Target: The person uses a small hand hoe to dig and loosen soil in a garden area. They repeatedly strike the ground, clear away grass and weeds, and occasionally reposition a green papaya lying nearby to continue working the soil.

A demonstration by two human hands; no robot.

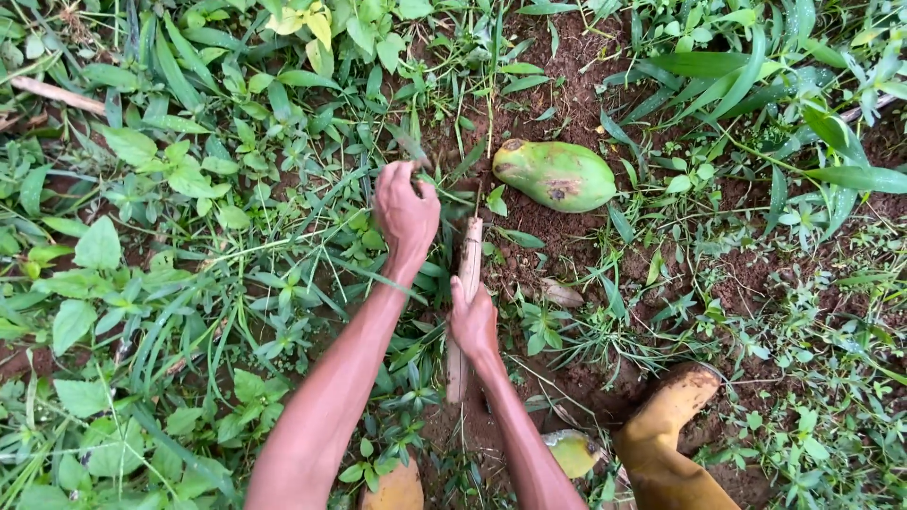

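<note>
Leftmost, the left hand [406, 210] is bunched tight around a tuft of weeds [420, 156] above bare soil [567, 236]: limp, light stems, likely best taken low near the roots. Beside it, the right hand [472, 319] wraps a stiff wooden handle [469, 260], planted upright. Well right lies a green fruit [555, 175].
</note>
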